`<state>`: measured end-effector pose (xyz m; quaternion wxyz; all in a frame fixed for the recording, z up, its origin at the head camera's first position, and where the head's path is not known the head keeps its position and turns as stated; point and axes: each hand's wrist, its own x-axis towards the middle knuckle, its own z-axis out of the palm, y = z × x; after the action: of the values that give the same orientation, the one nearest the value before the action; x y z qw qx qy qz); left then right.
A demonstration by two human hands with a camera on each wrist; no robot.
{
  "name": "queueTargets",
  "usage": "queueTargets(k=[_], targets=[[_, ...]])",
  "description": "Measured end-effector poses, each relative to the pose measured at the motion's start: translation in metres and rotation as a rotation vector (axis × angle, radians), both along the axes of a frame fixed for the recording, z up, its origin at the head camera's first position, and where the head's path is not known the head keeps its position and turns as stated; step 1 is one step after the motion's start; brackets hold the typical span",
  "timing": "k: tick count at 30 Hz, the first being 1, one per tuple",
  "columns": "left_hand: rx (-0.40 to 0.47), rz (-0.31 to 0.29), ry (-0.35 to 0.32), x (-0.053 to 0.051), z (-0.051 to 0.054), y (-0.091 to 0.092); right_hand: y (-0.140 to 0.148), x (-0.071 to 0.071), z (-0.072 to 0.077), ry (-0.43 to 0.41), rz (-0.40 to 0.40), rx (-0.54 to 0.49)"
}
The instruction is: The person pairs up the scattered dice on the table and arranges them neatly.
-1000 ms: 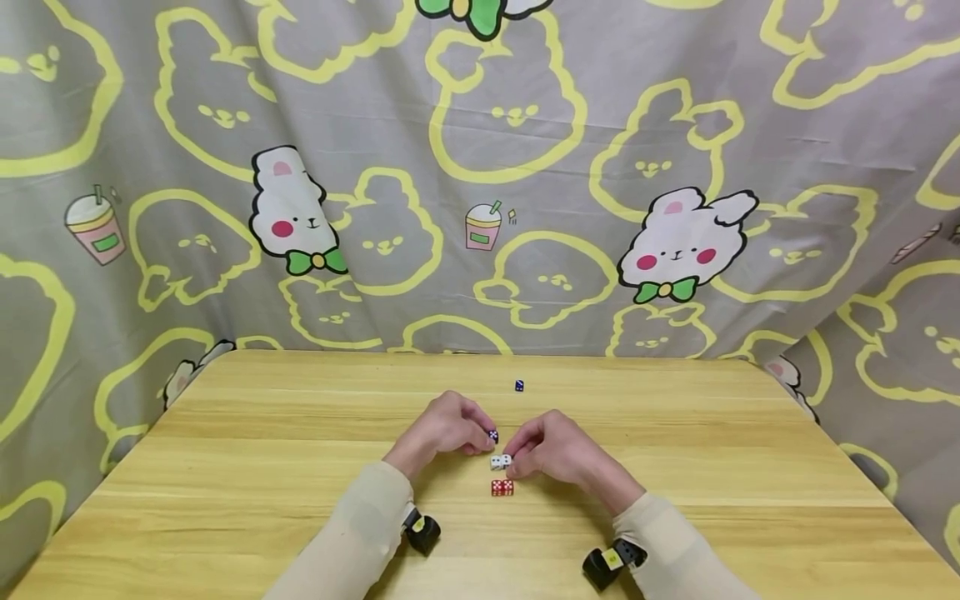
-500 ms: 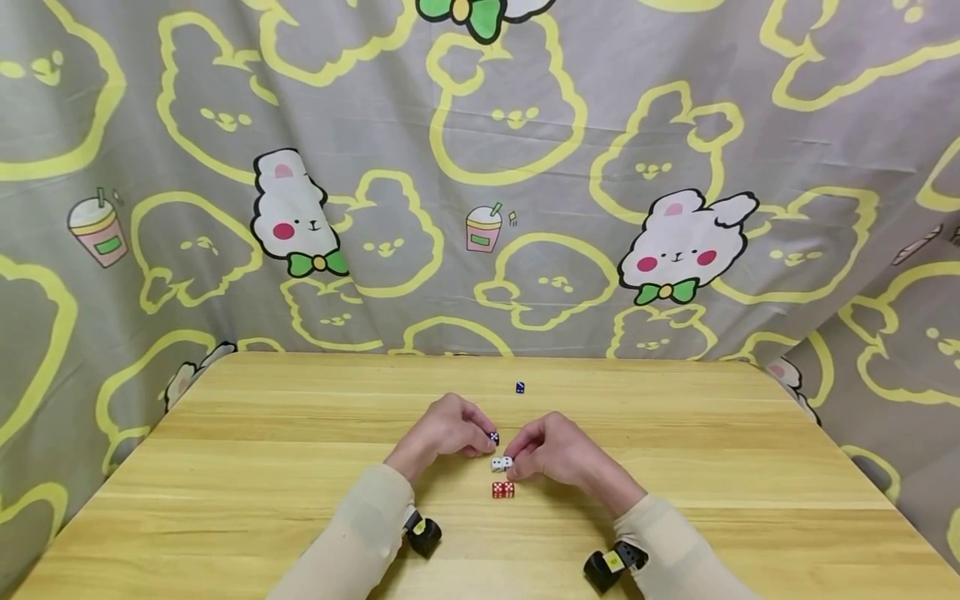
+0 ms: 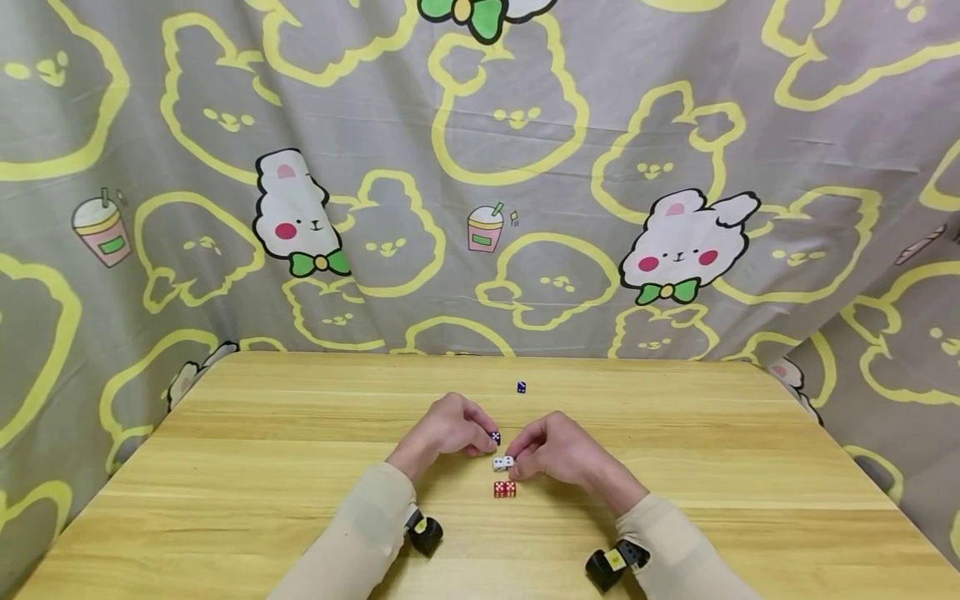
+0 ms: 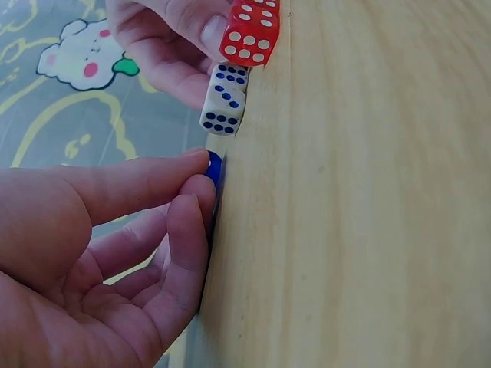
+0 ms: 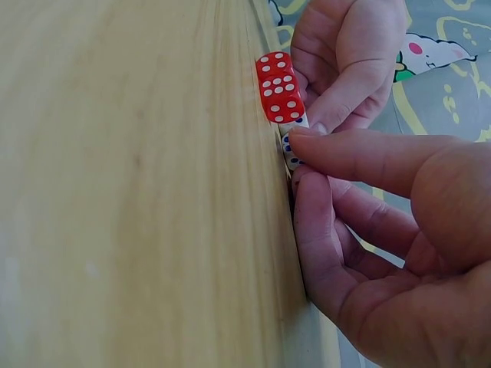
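My left hand point(image 3: 452, 425) pinches a blue die point(image 3: 495, 437) between thumb and fingers at the table top; in the left wrist view only a sliver of that blue die point(image 4: 214, 167) shows past the fingertips. Two white dice point(image 3: 502, 463) sit side by side just nearer to me. The right one is pinched by my right hand point(image 3: 558, 448), whose fingertips partly cover the white die point(image 5: 291, 151) in the right wrist view. Closest to me, a pair of red dice point(image 3: 505, 489) stands side by side, touched by neither hand.
Another blue die point(image 3: 521, 387) lies alone farther back on the wooden table point(image 3: 300, 400). A patterned grey curtain point(image 3: 405, 125) hangs behind the table's far edge and along both sides.
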<state>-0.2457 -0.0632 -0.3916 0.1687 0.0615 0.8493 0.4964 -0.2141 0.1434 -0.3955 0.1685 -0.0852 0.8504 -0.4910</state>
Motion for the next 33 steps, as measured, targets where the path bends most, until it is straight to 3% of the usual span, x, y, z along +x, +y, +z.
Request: queueTargets(k=[13,22,33], targets=[[0.002,-0.005,-0.002,-0.002,-0.001,-0.001,0.001,-0.001,0.002,-0.012,0.017,0.009],[0.0,-0.005,0.005,-0.001,-0.001,-0.002,0.001,-0.003,0.003,-0.022,0.027,-0.049],[-0.004,0.009,-0.012,0.0,0.001,0.0,0.004,-0.01,0.011,0.038,-0.151,-0.016]])
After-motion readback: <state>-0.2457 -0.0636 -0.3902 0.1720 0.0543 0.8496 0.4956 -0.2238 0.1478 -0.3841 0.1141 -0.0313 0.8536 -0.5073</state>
